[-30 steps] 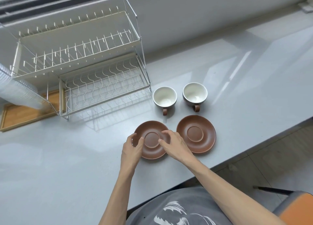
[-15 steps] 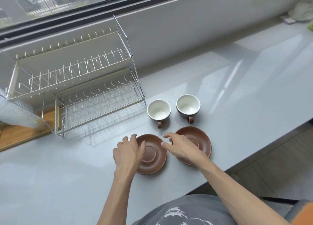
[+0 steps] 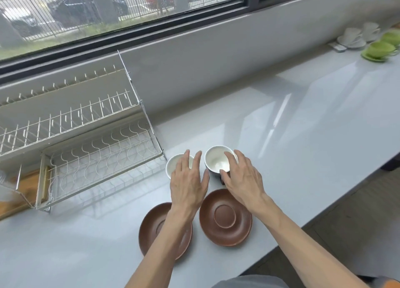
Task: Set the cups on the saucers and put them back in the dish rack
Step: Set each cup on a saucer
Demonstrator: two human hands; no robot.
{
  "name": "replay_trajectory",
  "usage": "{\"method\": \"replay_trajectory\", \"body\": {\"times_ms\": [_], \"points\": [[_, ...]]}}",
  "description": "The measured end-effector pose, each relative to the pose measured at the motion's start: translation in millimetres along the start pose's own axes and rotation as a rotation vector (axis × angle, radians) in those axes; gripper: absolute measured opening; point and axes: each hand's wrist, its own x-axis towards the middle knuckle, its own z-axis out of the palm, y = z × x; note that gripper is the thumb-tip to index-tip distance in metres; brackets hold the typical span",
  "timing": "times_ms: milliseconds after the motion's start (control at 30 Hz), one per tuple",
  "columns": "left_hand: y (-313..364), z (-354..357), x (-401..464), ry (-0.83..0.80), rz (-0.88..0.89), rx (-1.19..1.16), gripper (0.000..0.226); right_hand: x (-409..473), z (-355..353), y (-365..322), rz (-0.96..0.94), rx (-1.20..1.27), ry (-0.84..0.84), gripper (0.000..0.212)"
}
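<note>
The rack [image 3: 86, 149] stands empty at the left of the worktop [image 3: 303, 157]. Half a second ago both hands were down at the saucers; now they have moved up to the cups. The left hand [image 3: 189, 181] lies over the left cup [image 3: 173, 166], fingers spread wide, gripping nothing. Its forearm crosses the left saucer [image 3: 149, 229]. The right saucer [image 3: 225, 218] lies bare. The right hand [image 3: 242, 179] curls narrow round the right cup [image 3: 216, 161], thumb by its handle; whether the grip has closed cannot be told.
</note>
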Motion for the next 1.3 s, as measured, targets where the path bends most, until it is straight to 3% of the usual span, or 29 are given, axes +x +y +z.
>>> {"method": "replay_trajectory", "body": {"times_ms": [300,467,700,767,867,1300], "points": [[31.4,36.1,17.8,-0.128,-0.197,-0.393,0.059,27.5,11.1,18.1,0.162,0.230,-0.038,0.060],[37.0,39.7,26.3,-0.217,-0.337,-0.541,0.060,41.2,15.0,22.2,0.280,0.390,-0.175,0.059],[32.3,40.6,43.7,-0.391,-0.668,-0.814,0.068,56.6,17.5,28.2,0.435,0.624,-0.323,0.056],[25.7,51.0,45.4,-0.407,-0.752,-0.902,0.060,58.7,19.6,30.4,0.463,0.666,-0.324,0.060],[28.3,44.6,47.5,-0.409,-0.744,-0.940,0.027,61.4,25.4,35.4,0.489,0.710,-0.298,0.062],[30.0,16.7,30.3,-0.361,-0.663,-1.151,0.042,35.2,-2.2,26.2,0.453,0.801,-0.174,0.037]]}}
